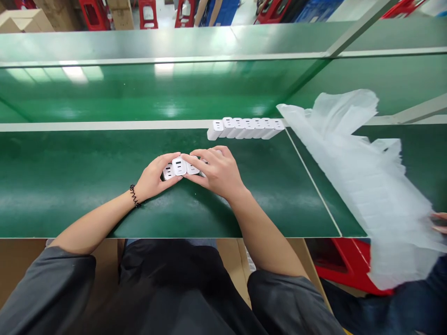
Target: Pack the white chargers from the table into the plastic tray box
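Several white charger blocks [179, 166] with dark port slots stand side by side between my two hands, low over the green work surface. My left hand [156, 173] wraps round the left end of this row, thumb in front and fingers behind. From the right, my right hand [218, 170] grips the other end and covers part of it. How many blocks are under my right hand is hidden. Farther off to the right, a neat row of like white charger blocks [247, 128] stands near the white rail.
A heap of translucent white plastic bags [370, 186] covers the right side and hangs over the front edge. Another person's fingers [440, 222] show at the far right. Below are a red stool [344, 260] and cardboard boxes. The white rail [104, 125] runs behind.
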`<state>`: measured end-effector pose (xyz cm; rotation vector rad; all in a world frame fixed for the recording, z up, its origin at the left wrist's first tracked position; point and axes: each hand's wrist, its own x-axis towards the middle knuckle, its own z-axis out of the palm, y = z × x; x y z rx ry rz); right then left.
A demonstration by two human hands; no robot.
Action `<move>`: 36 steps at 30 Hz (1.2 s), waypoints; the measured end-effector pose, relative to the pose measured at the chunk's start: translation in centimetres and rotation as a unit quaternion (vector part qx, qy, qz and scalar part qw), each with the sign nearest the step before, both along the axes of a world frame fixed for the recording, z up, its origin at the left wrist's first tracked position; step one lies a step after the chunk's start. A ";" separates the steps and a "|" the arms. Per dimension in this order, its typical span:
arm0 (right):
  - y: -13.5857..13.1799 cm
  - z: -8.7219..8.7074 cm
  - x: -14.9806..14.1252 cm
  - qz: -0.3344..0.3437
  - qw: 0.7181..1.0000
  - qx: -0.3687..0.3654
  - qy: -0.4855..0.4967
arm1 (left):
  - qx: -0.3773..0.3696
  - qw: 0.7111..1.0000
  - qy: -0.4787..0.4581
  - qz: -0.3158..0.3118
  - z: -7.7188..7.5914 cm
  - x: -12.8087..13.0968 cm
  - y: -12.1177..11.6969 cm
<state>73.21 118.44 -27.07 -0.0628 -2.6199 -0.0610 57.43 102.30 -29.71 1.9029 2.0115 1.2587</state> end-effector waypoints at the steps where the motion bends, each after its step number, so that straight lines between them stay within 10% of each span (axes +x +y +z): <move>1: 0.0 0.0 0.0 0.000 1.000 0.001 0.001 | -0.001 1.000 -0.002 -0.001 0.0 0.0 0.0; 23: 0.4 -0.7 -0.4 0.009 0.999 -0.051 -0.017 | -0.053 0.999 -0.011 0.011 -0.3 -0.2 -0.1; 36: 3.1 -0.8 0.2 -0.043 0.977 -0.208 -0.016 | -0.099 0.995 -0.008 -0.007 -1.1 -0.8 0.0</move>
